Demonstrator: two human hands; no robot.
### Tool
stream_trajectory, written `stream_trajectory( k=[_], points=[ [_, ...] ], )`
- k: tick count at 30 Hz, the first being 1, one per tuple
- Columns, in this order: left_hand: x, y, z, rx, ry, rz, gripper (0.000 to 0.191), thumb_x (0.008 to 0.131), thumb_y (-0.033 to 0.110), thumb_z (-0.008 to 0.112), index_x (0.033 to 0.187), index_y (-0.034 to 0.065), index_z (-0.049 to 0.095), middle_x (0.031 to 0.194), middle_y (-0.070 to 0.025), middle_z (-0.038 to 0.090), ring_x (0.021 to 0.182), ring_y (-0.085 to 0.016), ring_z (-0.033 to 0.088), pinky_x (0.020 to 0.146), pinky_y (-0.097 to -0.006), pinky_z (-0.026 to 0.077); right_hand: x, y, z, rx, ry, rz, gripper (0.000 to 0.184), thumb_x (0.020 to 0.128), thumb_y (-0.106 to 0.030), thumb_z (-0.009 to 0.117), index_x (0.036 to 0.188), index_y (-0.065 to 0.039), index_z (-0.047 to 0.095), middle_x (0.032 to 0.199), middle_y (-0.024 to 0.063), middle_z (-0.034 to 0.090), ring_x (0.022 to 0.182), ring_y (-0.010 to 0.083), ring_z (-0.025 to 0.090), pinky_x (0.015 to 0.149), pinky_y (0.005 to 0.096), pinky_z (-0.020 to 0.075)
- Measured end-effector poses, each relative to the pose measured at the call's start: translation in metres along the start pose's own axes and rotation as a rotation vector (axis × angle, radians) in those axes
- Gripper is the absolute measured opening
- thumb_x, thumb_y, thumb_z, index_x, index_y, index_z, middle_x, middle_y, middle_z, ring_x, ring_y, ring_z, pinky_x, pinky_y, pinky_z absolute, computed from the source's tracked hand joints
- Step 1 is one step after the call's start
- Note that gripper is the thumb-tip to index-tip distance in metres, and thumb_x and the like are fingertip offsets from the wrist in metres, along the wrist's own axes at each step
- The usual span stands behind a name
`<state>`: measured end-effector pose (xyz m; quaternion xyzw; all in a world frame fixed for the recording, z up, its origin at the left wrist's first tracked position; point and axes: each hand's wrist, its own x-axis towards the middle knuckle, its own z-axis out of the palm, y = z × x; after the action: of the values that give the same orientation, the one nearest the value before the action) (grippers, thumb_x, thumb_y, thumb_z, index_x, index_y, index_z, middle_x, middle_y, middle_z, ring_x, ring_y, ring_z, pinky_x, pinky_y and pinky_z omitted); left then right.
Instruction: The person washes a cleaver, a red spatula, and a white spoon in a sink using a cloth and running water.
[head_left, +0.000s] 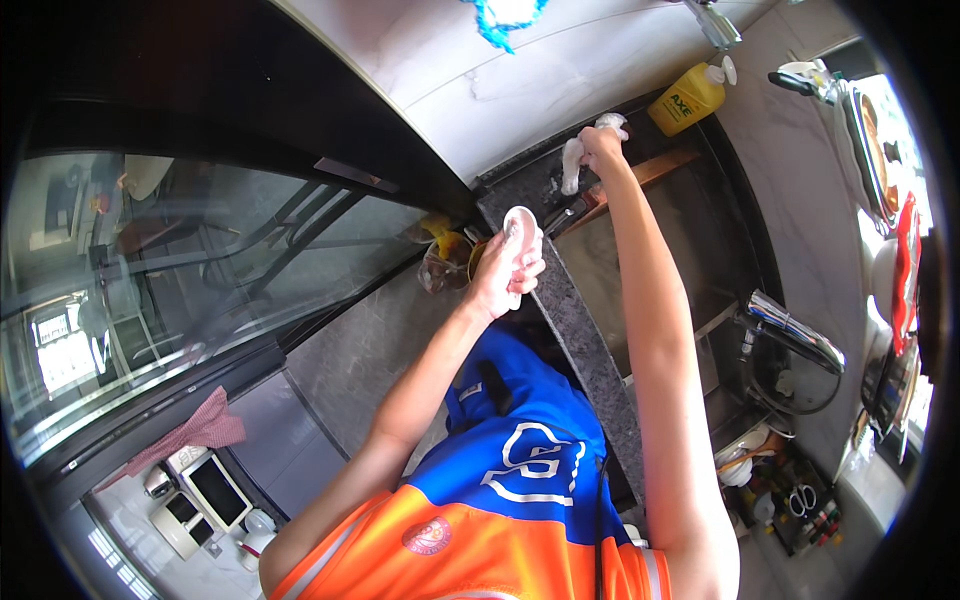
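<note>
My left hand (504, 271) grips a white oval object (520, 217) with a raised rim, in front of the counter edge; my fingers hide much of it, and I cannot tell whether it is a small dish or a spoon. Farther off, my right hand (600, 148) is closed on a crumpled white cloth (572, 166) at the back corner of the dark speckled stone counter (525, 176). The cloth hangs out on both sides of my fist. Below that hand lies a strip of brown wood (664, 167), partly hidden by my forearm.
A yellow AXE pump bottle (686, 99) stands at the back corner. To the right are the sink (607, 262) and a chrome faucet (795, 330). Dishes (870, 150) stand along the right rim. Bags (442, 262) sit beside a glass door (187, 247) at left.
</note>
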<state>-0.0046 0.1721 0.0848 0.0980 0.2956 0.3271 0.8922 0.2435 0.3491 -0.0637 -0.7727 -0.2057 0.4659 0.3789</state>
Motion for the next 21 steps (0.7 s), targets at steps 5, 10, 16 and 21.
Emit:
stream_trajectory(
  k=[5,10,16,21],
  points=[
    [-0.008,0.014,-0.007,0.036,0.077,-0.038,0.031,0.097,0.036,0.046,0.098,0.0052,0.05,0.064,0.0006,0.04,0.044,-0.003,0.028,0.034,-0.0161,0.019,0.003,0.0,0.048,-0.103,-0.018,0.217,0.023,0.075,0.001,0.052,0.096,0.007,0.051,0.087,0.0199,0.058,0.08,0.0326,0.062,0.064,0.0472,0.0535],
    [-0.011,0.022,-0.002,0.062,0.075,-0.005,0.025,0.098,0.029,0.046,0.101,0.0051,0.049,0.066,-0.0007,0.042,0.044,-0.004,0.029,0.034,-0.0166,0.02,-0.017,-0.001,0.056,-0.256,-0.097,0.279,0.03,0.076,-0.006,0.056,0.105,0.003,0.053,0.089,0.018,0.06,0.082,0.0301,0.062,0.065,0.0436,0.053],
    [-0.009,0.018,0.002,0.117,0.054,-0.002,0.021,0.097,0.021,0.048,0.114,0.0093,0.047,0.077,-0.0025,0.046,0.046,-0.004,0.032,0.035,-0.0154,0.024,-0.068,-0.038,0.027,-0.497,-0.161,0.022,0.039,0.08,-0.017,0.059,0.114,0.001,0.054,0.087,0.0144,0.062,0.079,0.0255,0.063,0.066,0.0375,0.0522],
    [0.011,0.001,0.04,0.306,-0.102,-0.031,0.029,0.095,0.013,0.047,0.121,0.0202,0.037,0.088,-0.0027,0.048,0.048,-0.003,0.037,0.034,-0.0139,0.026,-0.173,-0.048,-0.055,0.059,-0.306,-0.267,0.032,0.092,-0.018,0.052,0.118,0.001,0.052,0.09,0.0082,0.064,0.081,0.0151,0.063,0.072,0.0272,0.0515]
  ],
)
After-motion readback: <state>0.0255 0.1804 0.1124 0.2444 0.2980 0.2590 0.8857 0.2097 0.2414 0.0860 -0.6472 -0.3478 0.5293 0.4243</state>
